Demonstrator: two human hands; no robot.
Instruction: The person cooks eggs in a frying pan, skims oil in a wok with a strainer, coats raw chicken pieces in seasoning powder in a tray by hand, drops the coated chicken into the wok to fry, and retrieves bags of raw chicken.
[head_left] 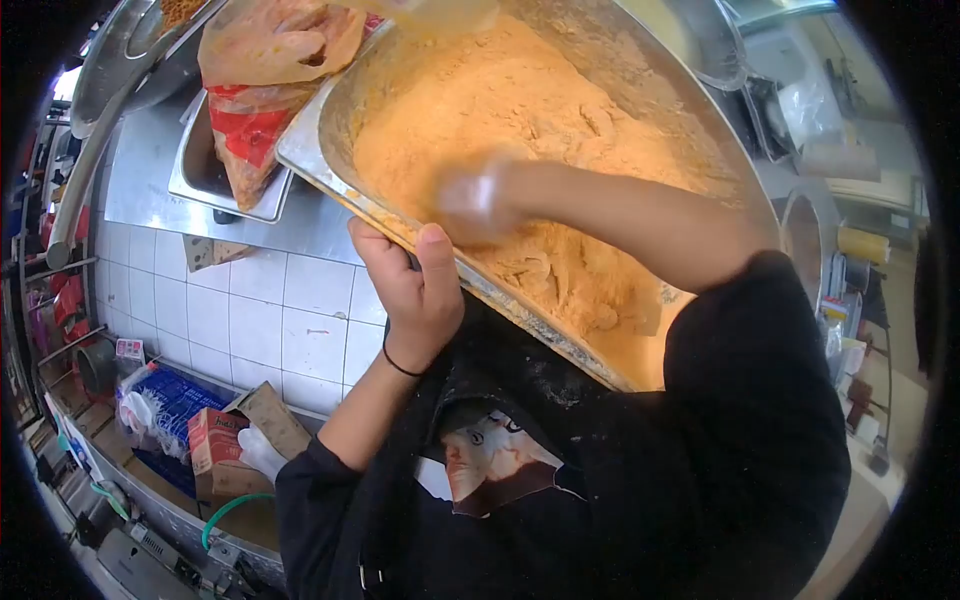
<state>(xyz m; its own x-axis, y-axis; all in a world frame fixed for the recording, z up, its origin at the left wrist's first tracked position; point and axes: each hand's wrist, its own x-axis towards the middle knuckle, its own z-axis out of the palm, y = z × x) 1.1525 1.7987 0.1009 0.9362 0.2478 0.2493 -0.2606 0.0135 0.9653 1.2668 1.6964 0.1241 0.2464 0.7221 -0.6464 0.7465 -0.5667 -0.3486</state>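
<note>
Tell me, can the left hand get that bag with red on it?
Probably yes, but the left hand would have to let go of the metal tray first. The bag looks uncovered on its lower side, though the tray's corner juts close.

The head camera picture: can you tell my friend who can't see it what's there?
A person's right hand, blurred, is in orange powder inside a big metal tray. The left hand grips the tray's rim. Beside the tray is a plastic bag with red on it.
</note>
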